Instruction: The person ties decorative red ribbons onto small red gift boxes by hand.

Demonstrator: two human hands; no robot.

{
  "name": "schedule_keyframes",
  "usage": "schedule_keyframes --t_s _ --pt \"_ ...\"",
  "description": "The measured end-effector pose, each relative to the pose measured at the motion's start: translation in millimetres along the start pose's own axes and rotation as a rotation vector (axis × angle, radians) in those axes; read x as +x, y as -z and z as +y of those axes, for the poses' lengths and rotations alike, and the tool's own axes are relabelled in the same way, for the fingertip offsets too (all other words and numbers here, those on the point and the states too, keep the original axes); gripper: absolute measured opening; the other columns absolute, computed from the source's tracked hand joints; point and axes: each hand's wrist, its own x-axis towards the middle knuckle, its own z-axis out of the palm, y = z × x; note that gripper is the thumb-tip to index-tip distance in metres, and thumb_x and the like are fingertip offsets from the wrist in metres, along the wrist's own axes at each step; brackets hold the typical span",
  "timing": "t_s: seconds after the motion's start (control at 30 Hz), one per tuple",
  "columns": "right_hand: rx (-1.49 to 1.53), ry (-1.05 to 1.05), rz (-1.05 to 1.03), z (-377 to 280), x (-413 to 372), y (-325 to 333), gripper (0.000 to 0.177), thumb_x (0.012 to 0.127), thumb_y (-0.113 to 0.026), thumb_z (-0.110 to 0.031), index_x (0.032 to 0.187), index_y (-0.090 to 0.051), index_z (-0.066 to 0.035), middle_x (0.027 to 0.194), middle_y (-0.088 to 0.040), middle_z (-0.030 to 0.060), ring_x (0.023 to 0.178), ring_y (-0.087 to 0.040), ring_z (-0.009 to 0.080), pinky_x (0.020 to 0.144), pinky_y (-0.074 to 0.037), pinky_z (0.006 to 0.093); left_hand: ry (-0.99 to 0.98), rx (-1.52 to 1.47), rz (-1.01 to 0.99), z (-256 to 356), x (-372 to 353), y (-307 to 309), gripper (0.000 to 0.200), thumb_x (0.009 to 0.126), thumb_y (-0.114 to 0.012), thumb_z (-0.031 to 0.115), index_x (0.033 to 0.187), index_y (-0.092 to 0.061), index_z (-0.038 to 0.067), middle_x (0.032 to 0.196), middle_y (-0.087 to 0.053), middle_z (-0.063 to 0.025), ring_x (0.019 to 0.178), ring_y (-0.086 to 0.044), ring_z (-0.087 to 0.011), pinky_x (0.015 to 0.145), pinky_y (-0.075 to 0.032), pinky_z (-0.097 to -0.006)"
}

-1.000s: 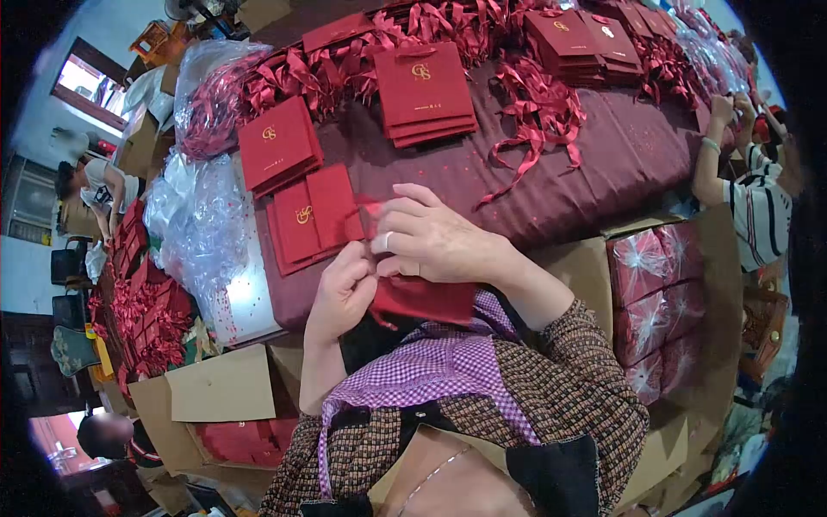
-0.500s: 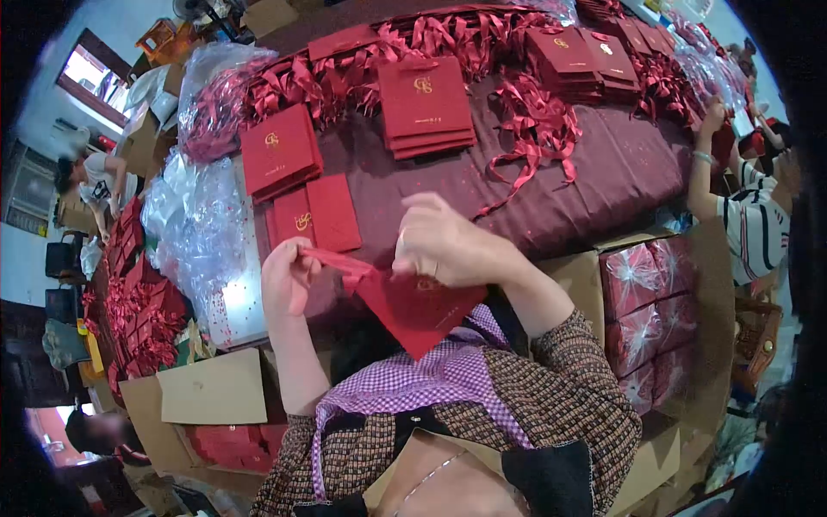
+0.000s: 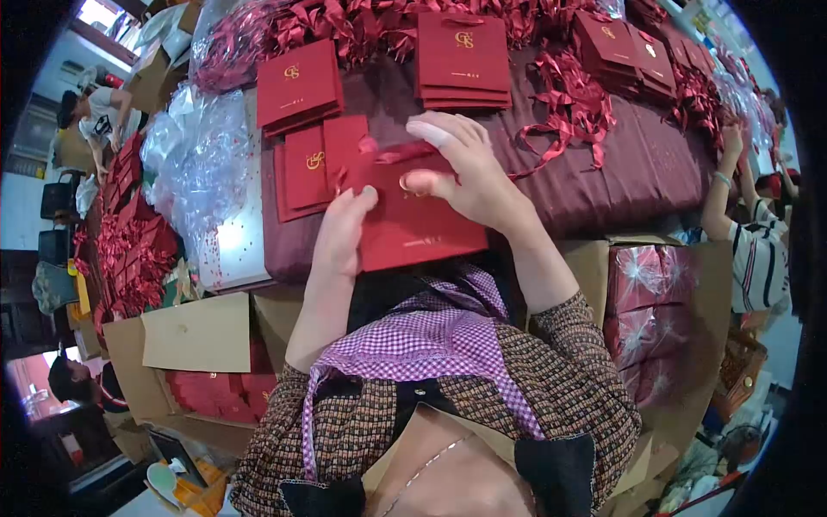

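Currently the red paper bag [image 3: 422,233] lies flat between both hands, above the near edge of the table [image 3: 637,164] and close to the person's chest. Its mouth points to about 12 o'clock and its base to 6 o'clock, so the mouth-to-base axis runs away from the body with a slight tilt.

The left hand [image 3: 345,226] is at 9 o'clock from the bag's centre, with its fingertips closed on the upper left corner. The right hand [image 3: 469,177] is at 1 o'clock. Its thumb presses the front face near the gold logo and its fingers curl over the top edge. Both hands therefore grasp the bag.

The ribbon handle [image 3: 398,155] stands out of the mouth at 12 o'clock, just beside the right fingers [image 3: 431,133]. The right hand is thus the nearer hand to the handle, and the left hand serves as the brace.

Beyond the bag, at 11 o'clock, flat bags [image 3: 314,164] lie on the table. A bag stack [image 3: 463,60] sits at 12 o'clock and loose ribbons [image 3: 573,103] at 1 o'clock.
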Motion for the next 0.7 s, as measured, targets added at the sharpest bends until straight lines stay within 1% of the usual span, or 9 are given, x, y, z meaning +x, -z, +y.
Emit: schedule_keyframes --t_s 0.03,0.13,0.17,0.23,0.3,0.4,0.53,0.6,0.7 --pt "-0.001 0.041 -0.08 -5.7 -3.2 10.8 0.072 0.073 -0.071 -0.046 0.129 -0.049 -0.006 0.132 -0.051 0.0144 0.125 -0.044 0.0352 0.105 -0.031 0.0459 0.04 -0.177 -0.064 -1.9 8.5 9.0 0.026 0.094 -0.053 0.014 0.116 -0.058 0.001 0.108 -0.065 -0.0078 0.096 -0.063 -0.018 0.086 -0.049 -0.032" --pt "-0.036 0.103 -0.455 -36.0 -16.0 30.6 0.096 0.063 -0.073 -0.055 0.14 -0.039 -0.009 0.144 -0.039 0.016 0.136 -0.029 0.0398 0.11 -0.024 0.0513 -0.027 -0.09 0.006 -1.0 8.9 11.8 0.025 0.094 -0.053 0.014 0.114 -0.059 0.001 0.107 -0.065 -0.0075 0.097 -0.062 -0.0173 0.085 -0.05 -0.0319" --pt "-0.087 0.102 -0.555 -44.8 -20.9 29.1 0.096 0.062 -0.074 -0.052 0.141 -0.038 -0.01 0.146 -0.036 0.0147 0.137 -0.028 0.0371 0.111 -0.022 0.0513 -0.007 -0.151 -0.011 -15.0 20.0 23.9 0.023 0.094 -0.054 0.014 0.113 -0.059 0.002 0.107 -0.065 -0.0072 0.097 -0.062 -0.0169 0.084 -0.051 -0.0322" --pt "-0.224 0.115 -0.576 -48.8 -29.0 22.0 0.068 0.077 -0.068 -0.024 0.139 -0.042 -0.014 0.145 -0.039 0.0121 0.135 -0.034 0.0305 0.11 -0.026 0.0493 0.041 -0.206 0.005 -12.2 13.1 15.9 0.021 0.095 -0.055 0.013 0.112 -0.06 0.003 0.106 -0.065 -0.0071 0.096 -0.062 -0.0156 0.082 -0.052 -0.0319" --pt "-0.248 0.13 -0.519 -37.2 -30.4 25.5 0.058 0.079 -0.062 -0.009 0.135 -0.047 -0.013 0.139 -0.046 0.0121 0.131 -0.041 0.0281 0.108 -0.031 0.0458 0.011 -0.21 -0.003 -8.0 12.0 5.3 0.027 0.097 -0.053 0.022 0.113 -0.058 0.002 0.108 -0.064 -0.009 0.095 -0.063 -0.0184 0.078 -0.053 -0.0338" --pt "-0.035 0.062 -0.297 -24.6 -12.5 53.4 0.054 0.07 -0.053 0.009 0.121 -0.061 -0.008 0.121 -0.062 0.0127 0.114 -0.058 0.0297 0.096 -0.045 0.0408 0.017 -0.278 -0.394 -3.3 8.0 16.0 0.049 0.099 -0.043 0.043 0.119 -0.054 -0.001 0.107 -0.065 -0.0181 0.089 -0.065 -0.027 0.071 -0.054 -0.0394" --pt "-0.225 0.168 0.123 0.9 44.7 99.6 0.051 0.07 -0.051 0.012 0.116 -0.063 -0.006 0.115 -0.064 0.0153 0.107 -0.061 0.0323 0.091 -0.047 0.0393 0.0 -0.219 -0.188 4.0 0.1 29.2 0.042 0.098 -0.049 0.036 0.114 -0.057 -0.003 0.101 -0.066 -0.0176 0.083 -0.066 -0.0247 0.068 -0.054 -0.0374" --pt "-0.344 0.209 0.316 28.4 69.3 103.8 0.051 0.073 -0.058 0.006 0.121 -0.06 -0.009 0.122 -0.061 0.0136 0.114 -0.057 0.0312 0.094 -0.045 0.0386 -0.202 0.021 0.016 -1.4 2.1 40.8 0.035 0.098 -0.048 0.03 0.109 -0.059 -0.002 0.103 -0.066 -0.0169 0.083 -0.066 -0.0259 0.067 -0.054 -0.0366" --pt "-0.556 0.199 0.323 76.5 86.3 86.9 0.053 0.074 -0.061 0.001 0.125 -0.057 -0.011 0.131 -0.054 0.0124 0.12 -0.052 0.0293 0.098 -0.042 0.0401 -0.438 0.22 0.134 9.8 -1.0 47.1 0.025 0.099 -0.045 0.017 0.105 -0.06 -0.002 0.097 -0.066 -0.0135 0.079 -0.064 -0.0177 0.068 -0.052 -0.0297"
